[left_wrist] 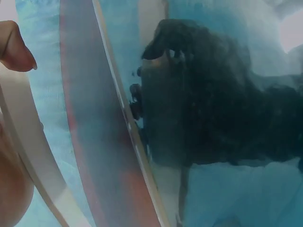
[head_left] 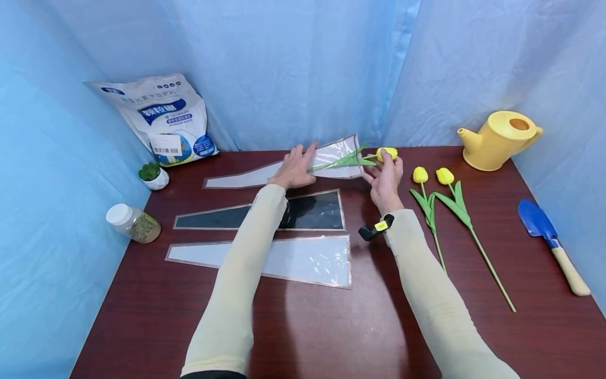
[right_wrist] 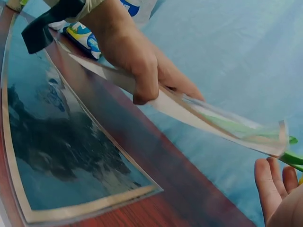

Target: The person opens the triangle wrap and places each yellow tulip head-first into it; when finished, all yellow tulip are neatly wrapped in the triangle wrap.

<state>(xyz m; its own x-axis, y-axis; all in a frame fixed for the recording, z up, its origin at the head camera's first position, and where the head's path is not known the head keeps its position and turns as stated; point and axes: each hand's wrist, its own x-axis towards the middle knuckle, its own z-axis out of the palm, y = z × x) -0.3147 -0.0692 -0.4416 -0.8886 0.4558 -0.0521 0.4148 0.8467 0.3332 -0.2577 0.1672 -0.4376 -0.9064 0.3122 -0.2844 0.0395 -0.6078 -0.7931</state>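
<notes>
My left hand grips a clear cone-shaped plastic sleeve at the far middle of the table, lifting its wide end. In the right wrist view the left hand has its thumb under the sleeve and its fingers on top. My right hand pinches a yellow tulip just below the bud. The green stem and leaves lie inside the sleeve's wide mouth. Only the right hand's fingertips show in the right wrist view, beside the stem.
Two more sleeves lie nearer me, one dark and one clear. Two yellow tulips lie to the right, with a yellow watering can and a blue trowel. At the left are a fertiliser bag, a small potted plant and a jar.
</notes>
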